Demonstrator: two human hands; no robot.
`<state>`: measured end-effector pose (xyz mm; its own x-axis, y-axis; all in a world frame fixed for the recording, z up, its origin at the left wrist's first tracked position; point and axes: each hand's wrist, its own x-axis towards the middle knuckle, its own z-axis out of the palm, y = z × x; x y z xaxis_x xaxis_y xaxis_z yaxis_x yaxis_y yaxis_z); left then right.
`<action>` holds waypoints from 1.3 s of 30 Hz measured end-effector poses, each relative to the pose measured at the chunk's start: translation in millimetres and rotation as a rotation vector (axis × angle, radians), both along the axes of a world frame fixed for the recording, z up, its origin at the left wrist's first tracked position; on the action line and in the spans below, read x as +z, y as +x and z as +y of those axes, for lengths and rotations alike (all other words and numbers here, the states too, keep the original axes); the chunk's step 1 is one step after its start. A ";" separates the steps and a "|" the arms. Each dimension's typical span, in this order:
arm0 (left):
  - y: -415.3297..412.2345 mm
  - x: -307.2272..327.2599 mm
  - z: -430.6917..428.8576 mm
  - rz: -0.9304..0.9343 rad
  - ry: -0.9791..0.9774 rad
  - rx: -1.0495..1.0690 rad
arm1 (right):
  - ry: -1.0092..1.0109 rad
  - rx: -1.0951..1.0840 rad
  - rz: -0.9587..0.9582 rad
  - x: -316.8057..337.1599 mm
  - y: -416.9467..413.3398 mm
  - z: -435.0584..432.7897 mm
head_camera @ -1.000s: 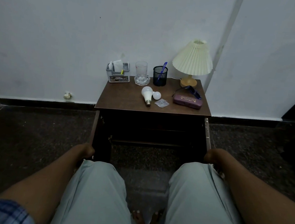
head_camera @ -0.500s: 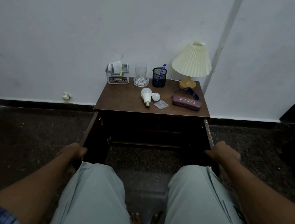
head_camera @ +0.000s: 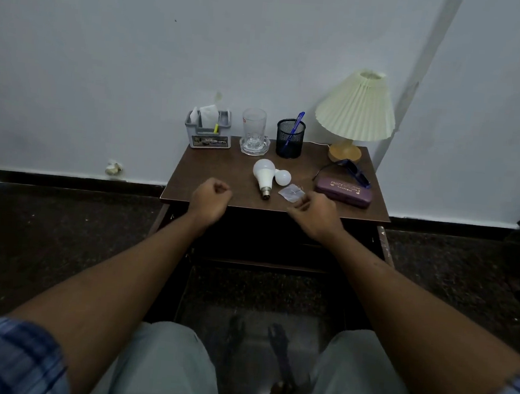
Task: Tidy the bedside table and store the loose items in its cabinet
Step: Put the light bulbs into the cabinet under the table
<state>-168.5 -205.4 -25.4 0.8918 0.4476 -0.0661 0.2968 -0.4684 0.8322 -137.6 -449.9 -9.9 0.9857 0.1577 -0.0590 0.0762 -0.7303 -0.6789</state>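
you've lifted off the open cabinet [head_camera: 267, 241] to the desk [head_camera: 216, 174]: left hand [head_camera: 209, 200] fisted left of the bulb [head_camera: 263, 175], right hand [head_camera: 314, 212] with fingers loosely curled right of it (both empty); start collecting.

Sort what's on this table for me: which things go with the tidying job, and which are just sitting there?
Job, likely to store: big bulb, small bulb, packet, case, sunglasses; cabinet, open below.
Just there, probably staying: lamp, pen cup, glass, organizer.
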 end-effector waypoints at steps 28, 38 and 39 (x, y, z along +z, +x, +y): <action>93.5 -21.6 0.2 -0.057 -0.106 -0.099 | 0.156 -0.135 -0.179 -57.6 48.1 84.3; -18.8 -23.8 12.7 0.010 -0.190 -0.008 | 0.328 -0.112 -0.077 -57.0 -21.3 71.3; -28.2 -27.6 12.2 0.019 -0.210 0.001 | 0.343 -0.135 -0.064 -60.5 -30.0 71.5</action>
